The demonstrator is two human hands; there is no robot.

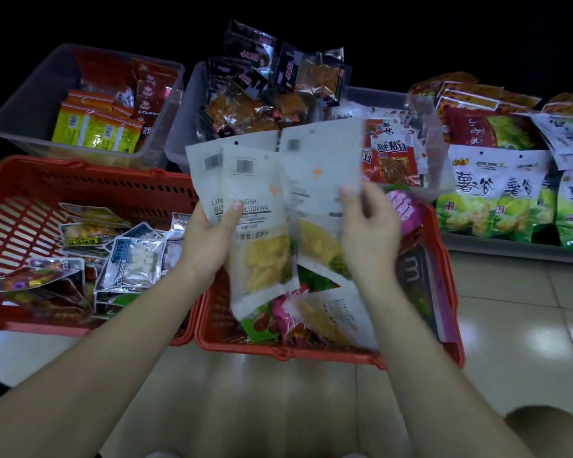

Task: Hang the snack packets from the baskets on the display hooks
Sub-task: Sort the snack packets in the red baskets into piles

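Left hand: The left hand (pixel 209 239) is closed around two white packets (pixel 258 193). The thumb is laid across the printed front of the nearer one, and the fingers are hidden behind them.

Packets in left hand: They are overlapped and held upright. The barcoded tops rise above the thumb, and the lower windows of yellow fruit pieces hang below and to the right of the palm.

Right hand: The right hand (pixel 372 233) is curled on a third white packet (pixel 321 173). The packet is pinched at its right edge, with fingertips seen on the front face.

Third packet: It is spread to the left of the right hand, between the two hands. Its left edge is met by the nearer left-hand packet; whether they overlap or only touch cannot be told.

Position over baskets: All three packets are held above the right red basket (pixel 278 350), apart from its contents.

Right red basket: A further white packet (pixel 331 315) is seen lying in it, below the right wrist, among pink and green packets. A pink packet (pixel 402 209) lies just behind the right hand.

Left red basket: The left red basket (pixel 80 180) is partly filled with small mixed packets, beside the left forearm.

Clear bins: Two clear bins (pixel 30 104) stand behind the baskets, stocked with red, yellow and dark packets.

Green packets: Green packets (pixel 497 200) are stacked at the far right, well apart from both hands.
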